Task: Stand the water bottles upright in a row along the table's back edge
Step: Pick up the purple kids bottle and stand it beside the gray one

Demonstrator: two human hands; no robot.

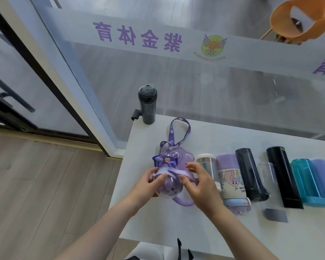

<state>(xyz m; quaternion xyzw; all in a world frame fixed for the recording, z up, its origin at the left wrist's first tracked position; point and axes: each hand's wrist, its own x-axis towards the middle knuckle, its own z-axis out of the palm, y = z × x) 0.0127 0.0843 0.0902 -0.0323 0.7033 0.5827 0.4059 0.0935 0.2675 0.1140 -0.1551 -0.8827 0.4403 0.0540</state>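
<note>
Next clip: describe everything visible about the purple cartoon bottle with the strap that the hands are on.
The purple cartoon bottle is squat and rounded, of translucent lilac plastic, with a cartoon face on the end nearest the camera and a small animal sticker near the other end. A printed purple lanyard strap loops away from it across the white table. It lies on its side near the table's left edge, left of the row of lying bottles. The left hand and right hand grip it from both sides, fingers curled over it.
</note>
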